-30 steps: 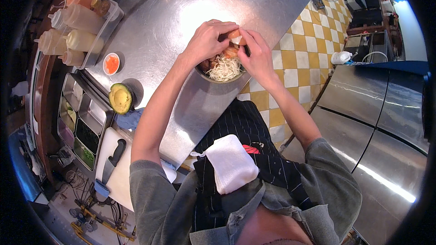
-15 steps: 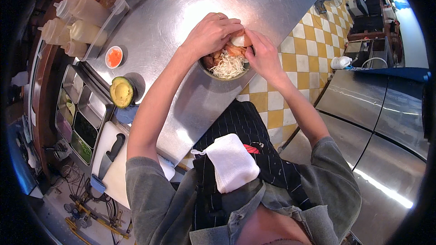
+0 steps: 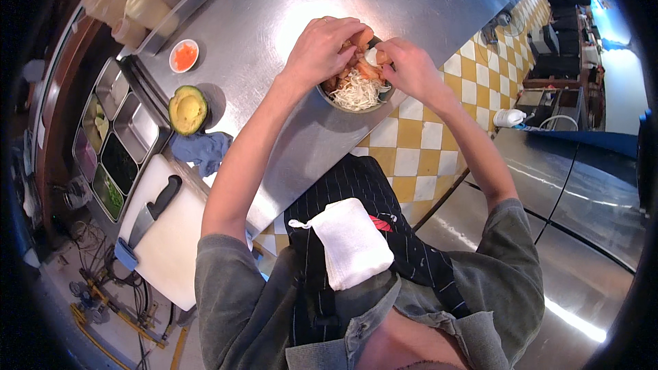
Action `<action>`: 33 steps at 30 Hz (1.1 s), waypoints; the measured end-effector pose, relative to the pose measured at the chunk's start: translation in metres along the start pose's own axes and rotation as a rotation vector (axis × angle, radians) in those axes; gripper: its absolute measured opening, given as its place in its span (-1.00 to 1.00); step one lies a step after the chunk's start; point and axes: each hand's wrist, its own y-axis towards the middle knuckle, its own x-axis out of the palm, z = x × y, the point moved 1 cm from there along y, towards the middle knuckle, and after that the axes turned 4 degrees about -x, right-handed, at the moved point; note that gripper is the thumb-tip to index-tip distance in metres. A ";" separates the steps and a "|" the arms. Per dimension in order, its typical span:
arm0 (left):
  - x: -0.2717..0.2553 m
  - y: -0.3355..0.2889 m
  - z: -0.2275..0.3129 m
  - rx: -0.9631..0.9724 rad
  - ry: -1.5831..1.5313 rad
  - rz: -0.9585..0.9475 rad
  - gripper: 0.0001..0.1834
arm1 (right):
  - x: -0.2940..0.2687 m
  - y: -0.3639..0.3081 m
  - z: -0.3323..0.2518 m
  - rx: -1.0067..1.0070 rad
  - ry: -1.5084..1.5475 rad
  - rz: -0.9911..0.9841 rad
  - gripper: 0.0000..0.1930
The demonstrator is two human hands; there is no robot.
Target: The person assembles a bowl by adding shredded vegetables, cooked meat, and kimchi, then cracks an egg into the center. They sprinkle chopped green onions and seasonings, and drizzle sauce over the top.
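Over a bowl [image 3: 358, 111] on the steel counter, my two hands are parted, each closed on an eggshell half. My left hand [image 3: 323, 48] pinches a brown eggshell half [image 3: 367, 35] above the bowl's far side. At the right rim my right hand [image 3: 417, 72] grips the other half, mostly hidden by the fingers. Between them shows pale egg [image 3: 372, 57], and I cannot tell whether it is in the bowl or still in a shell. White bean sprouts [image 3: 358, 92] fill the bowl's near side, with orange strips [image 3: 368, 72] and brown pieces behind.
To the left are a small cup [image 3: 184, 56] of orange bits, a halved avocado [image 3: 188, 111], a blue cloth [image 3: 203, 151] and a knife [image 3: 154, 211] on a white cutting board [image 3: 175, 247]. Squeeze bottles [image 3: 147, 8] and metal ingredient pans [image 3: 137, 127] line the counter's left.
My hands have drawn apart, splitting the egg they held together into two shell halves. The view has shifted slightly, so the counter items appear moved.
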 end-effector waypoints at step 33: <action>-0.007 -0.093 0.032 -0.503 -0.365 0.466 -0.60 | -0.034 0.048 -0.015 -0.086 -0.069 -0.509 -0.66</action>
